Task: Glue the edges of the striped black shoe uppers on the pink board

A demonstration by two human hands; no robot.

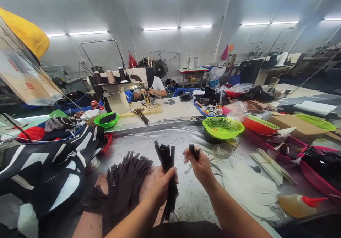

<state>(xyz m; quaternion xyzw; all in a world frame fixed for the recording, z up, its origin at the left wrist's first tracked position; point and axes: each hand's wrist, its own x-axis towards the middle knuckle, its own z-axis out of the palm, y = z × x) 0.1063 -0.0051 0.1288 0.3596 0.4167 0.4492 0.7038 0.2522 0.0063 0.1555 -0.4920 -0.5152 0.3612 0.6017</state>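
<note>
My left hand [162,186] grips a bundle of long dark strips [165,158], held upright above the worktable [186,195]. To its right, my right hand [200,165] pinches one small dark strip [195,151] between its fingertips. A fanned pile of dark brown strips [125,181] lies on the table just left of my left hand. Pale leaf-shaped cut pieces [250,188] are spread on the table to the right of my right hand.
A green mesh basket [223,127] stands behind my hands, with a roll of clear tape [223,150] in front of it. A glue bottle with a red nozzle [298,204] lies at right. Black-and-white fabric [48,170] is heaped at left. Another person [157,87] sits at a sewing machine beyond.
</note>
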